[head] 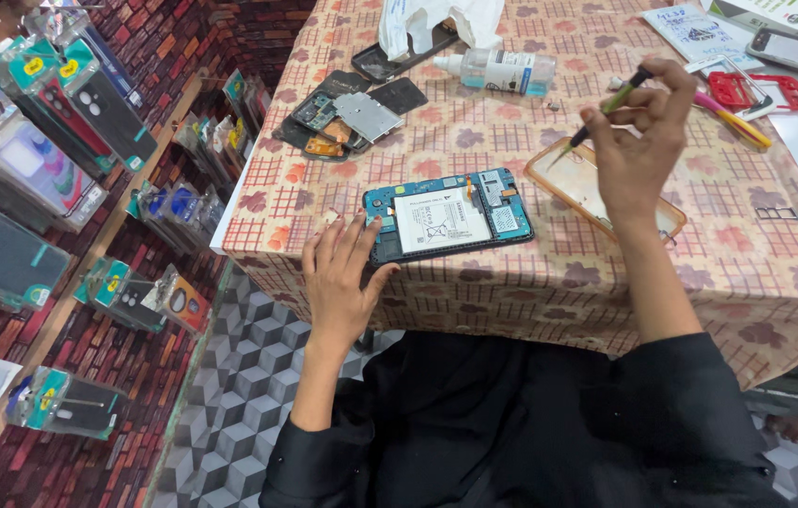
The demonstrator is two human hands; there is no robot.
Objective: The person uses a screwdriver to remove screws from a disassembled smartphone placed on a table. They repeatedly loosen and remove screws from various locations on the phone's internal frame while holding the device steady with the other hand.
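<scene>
**Two hands working over an opened device**

The left hand (338, 277) is lying flat, fingers spread, steadying the opened blue-framed tablet with white battery (448, 214), whose long axis is running left-right on the checked floral tablecloth (512, 292). The right hand (639, 141) is pinching thin green-black tweezers (601, 113), hovering up-right of it; the tips are hard to make out.

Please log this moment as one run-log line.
left hand: steadies opened phone | right hand: grip on tweezers, raised above clear case
</scene>
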